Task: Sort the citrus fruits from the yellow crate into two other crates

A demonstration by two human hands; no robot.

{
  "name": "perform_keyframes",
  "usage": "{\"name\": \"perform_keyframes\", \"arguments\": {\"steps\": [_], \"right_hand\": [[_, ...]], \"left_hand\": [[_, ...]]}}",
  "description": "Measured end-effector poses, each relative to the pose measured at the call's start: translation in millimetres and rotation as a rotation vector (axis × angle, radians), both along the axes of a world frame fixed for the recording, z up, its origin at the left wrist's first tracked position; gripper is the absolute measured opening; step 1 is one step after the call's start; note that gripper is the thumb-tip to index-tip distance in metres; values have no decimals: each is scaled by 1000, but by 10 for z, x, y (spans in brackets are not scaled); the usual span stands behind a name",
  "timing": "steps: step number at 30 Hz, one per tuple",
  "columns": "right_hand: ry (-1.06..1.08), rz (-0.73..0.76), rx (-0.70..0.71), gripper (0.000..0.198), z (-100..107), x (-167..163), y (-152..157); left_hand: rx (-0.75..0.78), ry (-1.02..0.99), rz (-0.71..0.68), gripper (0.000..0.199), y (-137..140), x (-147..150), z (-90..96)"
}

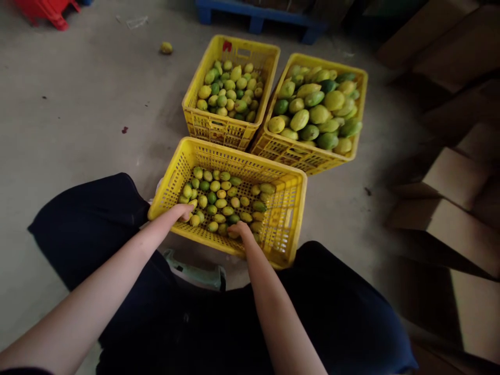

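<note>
A yellow perforated crate (pixel 238 156) stands between my knees, with green and yellow lemons (pixel 221 194) spread over its floor. My left hand (pixel 185 211) reaches over the crate's left side, its fingers closed around a yellow lemon (pixel 192 203). Over the near edge comes my right hand (pixel 239 228), fingers curled down on a lemon (pixel 234 235) that is partly hidden beneath them. Other lemons lie close around both hands.
Behind stand two more yellow crates: the left crate (pixel 219 130) partly filled with lemons, the right crate (pixel 361 104) heaped with larger ones. A single lemon (pixel 166 48) lies on the floor. A blue pallet (pixel 255 23) is at the back; cardboard boxes (pixel 464 229) line the right.
</note>
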State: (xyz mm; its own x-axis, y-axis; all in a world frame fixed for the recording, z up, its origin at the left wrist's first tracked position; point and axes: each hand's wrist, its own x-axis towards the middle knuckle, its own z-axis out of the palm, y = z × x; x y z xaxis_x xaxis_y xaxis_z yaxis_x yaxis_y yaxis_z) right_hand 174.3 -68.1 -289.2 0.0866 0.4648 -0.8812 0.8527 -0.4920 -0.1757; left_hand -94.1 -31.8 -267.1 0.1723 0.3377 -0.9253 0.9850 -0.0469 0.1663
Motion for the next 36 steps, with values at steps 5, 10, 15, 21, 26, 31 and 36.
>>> {"name": "perform_keyframes", "arguments": {"steps": [5, 10, 15, 21, 26, 31, 36], "right_hand": [[82, -147, 179, 42, 266, -11, 42], [258, -301, 502, 58, 724, -126, 211], [522, -466, 757, 50, 1374, -150, 446], [866, -626, 897, 40, 2413, 32, 715], [1273, -794, 721, 32, 2911, 182, 583], [1317, -877, 570, 49, 2948, 181, 438], [1332, -920, 539, 63, 2972, 137, 448]], "left_hand": [[98, -127, 34, 69, -67, -77, 138], [222, -352, 135, 52, -99, -2, 330], [433, -712, 329, 52, 415, 366, 867], [561, -1210, 533, 49, 1274, 556, 2431], [44, -1691, 831, 50, 1018, 583, 3039], [-251, -1591, 1297, 43, 672, 688, 2869], [-284, -1438, 1501, 53, 657, 748, 2853]]}}
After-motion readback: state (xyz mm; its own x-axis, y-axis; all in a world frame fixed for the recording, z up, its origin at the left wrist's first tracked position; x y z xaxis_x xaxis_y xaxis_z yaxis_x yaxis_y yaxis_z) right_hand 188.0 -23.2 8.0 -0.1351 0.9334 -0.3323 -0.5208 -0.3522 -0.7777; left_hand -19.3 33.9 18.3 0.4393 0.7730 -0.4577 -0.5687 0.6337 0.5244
